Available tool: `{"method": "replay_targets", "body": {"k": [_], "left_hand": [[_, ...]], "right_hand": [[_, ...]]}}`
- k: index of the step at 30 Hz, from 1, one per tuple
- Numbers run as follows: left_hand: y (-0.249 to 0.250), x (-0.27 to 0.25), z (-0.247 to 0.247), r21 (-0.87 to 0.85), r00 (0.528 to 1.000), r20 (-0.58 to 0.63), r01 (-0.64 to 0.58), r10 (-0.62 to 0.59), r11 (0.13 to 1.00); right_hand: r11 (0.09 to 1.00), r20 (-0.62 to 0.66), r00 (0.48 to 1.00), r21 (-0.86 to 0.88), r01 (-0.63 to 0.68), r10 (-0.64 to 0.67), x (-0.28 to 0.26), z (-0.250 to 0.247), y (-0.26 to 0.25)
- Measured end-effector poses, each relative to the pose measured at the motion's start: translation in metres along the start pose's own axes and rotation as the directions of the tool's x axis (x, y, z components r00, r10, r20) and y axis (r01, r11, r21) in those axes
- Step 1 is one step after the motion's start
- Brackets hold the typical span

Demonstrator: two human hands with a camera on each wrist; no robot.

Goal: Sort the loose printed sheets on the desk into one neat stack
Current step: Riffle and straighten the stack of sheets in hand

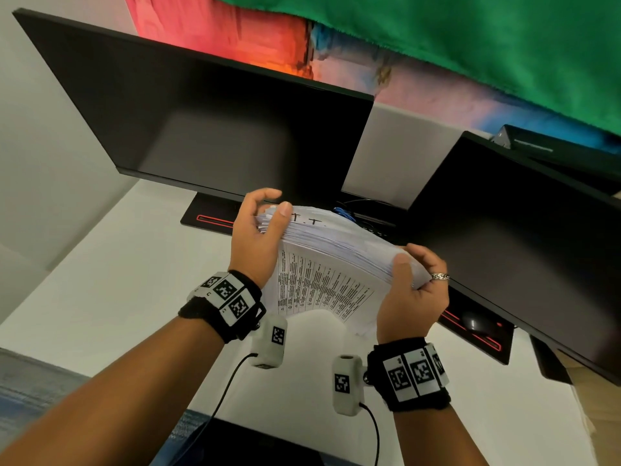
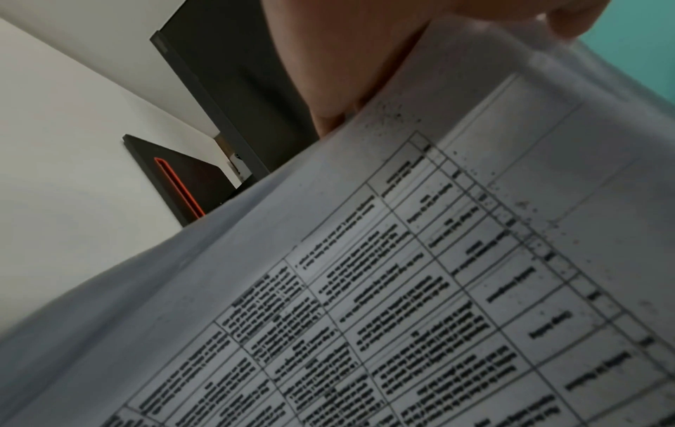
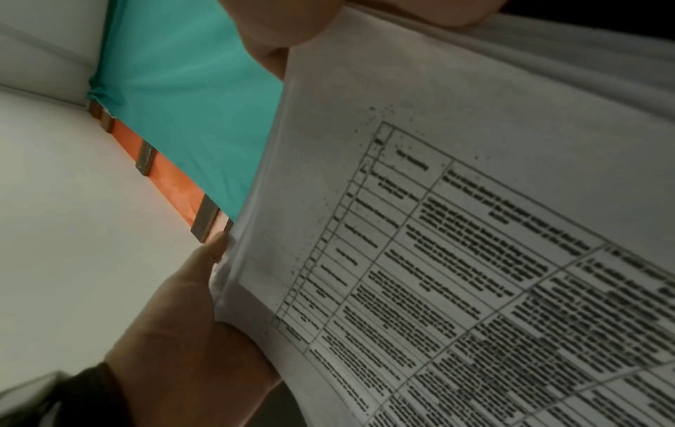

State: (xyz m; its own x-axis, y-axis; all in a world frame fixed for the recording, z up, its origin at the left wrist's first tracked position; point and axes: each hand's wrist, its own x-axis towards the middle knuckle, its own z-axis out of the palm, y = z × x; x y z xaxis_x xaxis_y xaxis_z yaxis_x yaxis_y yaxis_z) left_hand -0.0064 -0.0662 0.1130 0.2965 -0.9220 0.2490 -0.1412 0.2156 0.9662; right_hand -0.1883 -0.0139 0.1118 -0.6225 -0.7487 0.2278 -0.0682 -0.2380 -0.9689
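A thick stack of printed sheets point(image 1: 331, 260) is held in the air above the white desk point(image 1: 111, 270), between both hands. My left hand point(image 1: 258, 227) grips its left edge, thumb on top, where the sheet edges are fanned and uneven. My right hand point(image 1: 415, 280) grips the right edge, thumb on top and fingers curled round the far side. The nearest sheet hangs down and shows a printed table point(image 2: 420, 289). In the right wrist view the same table point(image 3: 475, 274) fills the frame, with my left hand point(image 3: 190, 332) on the far edge.
A large dark monitor point(image 1: 201, 122) stands right behind the stack, a second one point(image 1: 524, 237) to the right. Their black bases with red stripes point(image 1: 211, 218) sit on the desk. A black mouse point(image 1: 477, 322) lies under the right monitor. Cables point(image 1: 349, 213) lie between the monitors.
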Motion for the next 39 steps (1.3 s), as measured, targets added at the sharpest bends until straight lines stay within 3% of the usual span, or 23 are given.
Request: {"method": "replay_targets", "body": {"k": [6,9,16,24,29,36,39], "left_hand": [[-0.003,0.001,0.003,-0.022,1.0,-0.01,0.026,-0.026,0.999],[-0.004,0.002,0.003,-0.025,0.999,-0.02,0.042,-0.043,0.999],[0.004,0.001,0.009,-0.055,0.998,-0.054,0.027,-0.03,0.998],[-0.002,0.005,0.012,0.0,0.994,-0.096,0.055,-0.054,0.999],[-0.005,0.006,0.01,0.002,0.992,-0.113,0.052,-0.051,0.999],[-0.004,0.004,0.008,0.016,0.997,-0.076,0.018,-0.017,1.0],[-0.003,0.005,0.009,0.026,0.996,-0.084,0.021,-0.019,0.999]], "right_hand": [[0.999,-0.005,0.999,-0.025,0.037,-0.037,0.001,0.001,-0.006],[1.0,-0.012,1.0,0.005,-0.006,0.006,0.001,-0.001,-0.004],[0.996,-0.043,0.997,-0.061,0.064,-0.067,0.002,0.004,-0.006],[0.999,-0.084,0.996,0.006,0.036,-0.035,0.0,0.001,-0.002],[0.994,-0.08,0.995,-0.104,0.046,-0.054,0.003,0.004,0.005],[0.993,-0.089,0.994,-0.101,0.058,-0.067,0.005,0.005,0.007],[1.0,-0.1,0.995,-0.003,0.002,-0.003,0.006,0.003,0.008]]}}
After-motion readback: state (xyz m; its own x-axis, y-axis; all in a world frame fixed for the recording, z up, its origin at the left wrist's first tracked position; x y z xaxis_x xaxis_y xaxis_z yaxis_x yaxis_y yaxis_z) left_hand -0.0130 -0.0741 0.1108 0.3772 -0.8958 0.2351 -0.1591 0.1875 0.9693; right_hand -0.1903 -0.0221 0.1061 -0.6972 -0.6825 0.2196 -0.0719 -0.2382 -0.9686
